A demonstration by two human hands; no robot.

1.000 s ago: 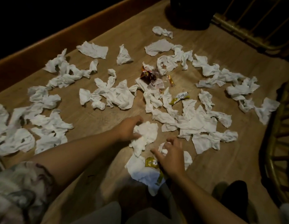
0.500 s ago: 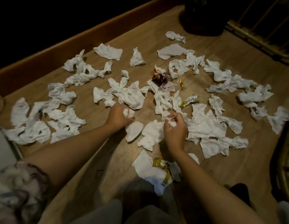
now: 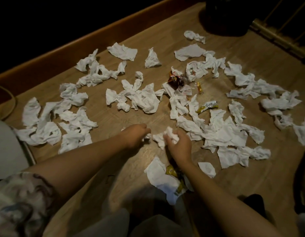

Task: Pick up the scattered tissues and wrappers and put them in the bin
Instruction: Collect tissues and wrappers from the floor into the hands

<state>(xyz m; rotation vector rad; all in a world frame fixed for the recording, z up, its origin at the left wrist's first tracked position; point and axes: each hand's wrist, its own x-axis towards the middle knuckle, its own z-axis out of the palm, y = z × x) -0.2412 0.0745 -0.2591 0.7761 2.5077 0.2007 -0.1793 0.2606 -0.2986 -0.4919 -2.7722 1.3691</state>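
White crumpled tissue (image 3: pixel 159 139) lies on the wooden floor (image 3: pixel 104 161), bunched in the curled right hand (image 3: pixel 178 145), its loose end trailing left toward the left hand (image 3: pixel 134 134), closed just beside it on a smaller scrap. A dark bin (image 3: pixel 225 16), likely the target, stands far ahead, rightward.

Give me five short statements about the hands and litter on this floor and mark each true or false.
1. The right hand grips a crumpled white tissue wad. True.
2. The dark red crinkled wrapper lies among tissues. True.
3. The left hand holds a silver and yellow foil wrapper. False: that wrapper lies on the wooden floor.
4. All tissues are binned. False: many remain scattered.
5. Both forearms are bare. True.
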